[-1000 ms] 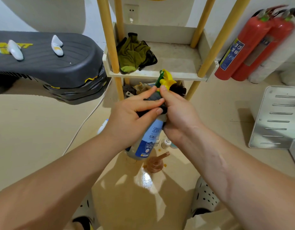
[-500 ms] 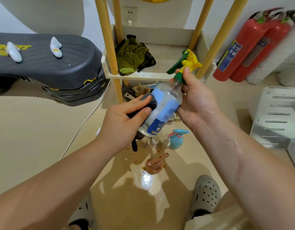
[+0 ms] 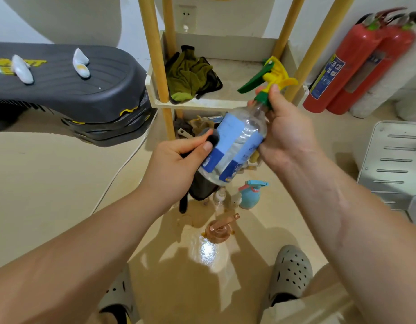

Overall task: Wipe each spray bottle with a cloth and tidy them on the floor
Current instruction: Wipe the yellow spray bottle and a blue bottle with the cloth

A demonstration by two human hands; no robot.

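R grip (image 3: 289,136) wraps bottle (image 3: 239,141) neck; L grip (image 3: 176,164) pinches cloth (image 3: 203,188)

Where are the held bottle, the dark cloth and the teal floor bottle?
clear spray bottle (image 3: 232,136), head view, on its blue label.
dark cloth (image 3: 201,189), head view, on its hanging lower part.
teal spray bottle (image 3: 249,198), head view, on its round body.

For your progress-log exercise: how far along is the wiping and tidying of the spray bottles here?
Done: unclear. A teal plastic spray bottle and an amber plastic bottle stand on the floor; whether they were wiped cannot be told. In hand: the right hand grips the neck of a clear, blue-labelled spray bottle, and the left hand presses a dark grey cloth to its side. Left: setting it down.
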